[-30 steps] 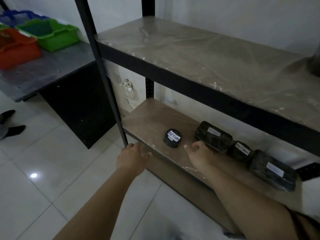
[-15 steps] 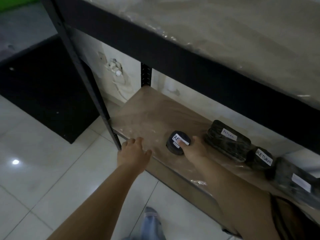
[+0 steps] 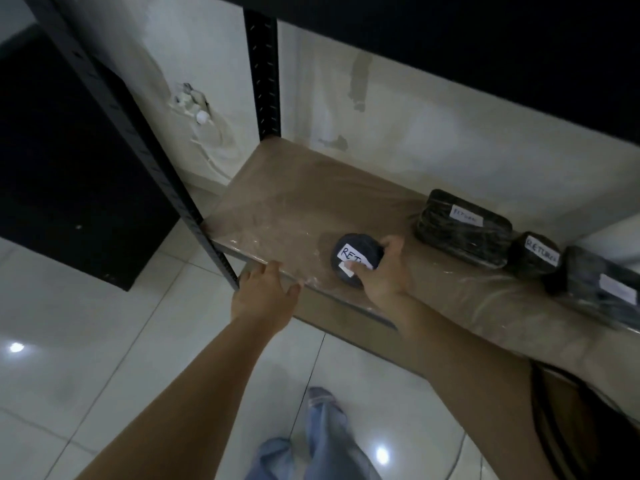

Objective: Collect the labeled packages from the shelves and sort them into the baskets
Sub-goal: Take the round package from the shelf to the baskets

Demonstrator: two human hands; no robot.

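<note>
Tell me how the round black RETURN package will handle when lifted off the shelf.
The round package probably lifts easily: the right hand spans it alone. Its rounded shape may roll if released. Its dark wrap looks smooth, possibly slippery.

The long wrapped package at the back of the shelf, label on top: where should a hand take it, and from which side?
Grip the long wrapped package across its narrow width, near the middle, coming from above and the open shelf front. It lies flat with its long sides free; its right end sits close against the small package, so that end looks hard to reach.
</note>
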